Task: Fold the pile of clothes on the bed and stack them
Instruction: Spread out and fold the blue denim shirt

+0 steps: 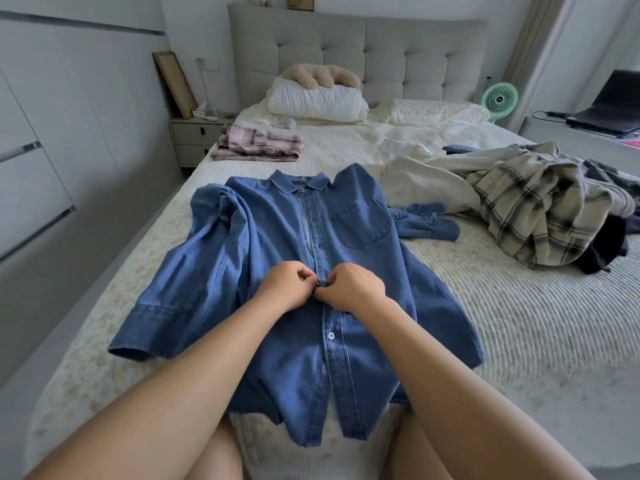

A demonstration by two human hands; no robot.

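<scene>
My left hand point(289, 284) and my right hand point(349, 285) meet at the middle of the frame, each with fingers curled tight and pinching the placket of the denim shirt point(277, 265), which lies face up and spread on the bed point(519, 323). I judge I am doing up a button about halfway down the front; the button itself is hidden between my fingertips. To do this well I should keep the two front edges lined up, hold the buttonhole side taut with one hand and push the button through with the other, without dragging the shirt out of its flat lay. One white button point(330, 336) shows fastened just below my hands, and the top of the front looks open yet.

At the left of the frame the shirt's sleeve point(156, 306) is bunched and folded over itself, so it will need smoothing before the fold. In the upper left, a folded pink plaid garment point(259, 147) sits near the nightstand point(197, 140), likely the start of the stack. Upper middle are the pillows point(317, 102). Right of the shirt, its other cuff point(433, 225) lies touching a cream garment point(426, 185). Further right is the unfolded pile, topped by a cream plaid shirt point(540, 206), close enough that the right sleeve could tangle with it.
</scene>
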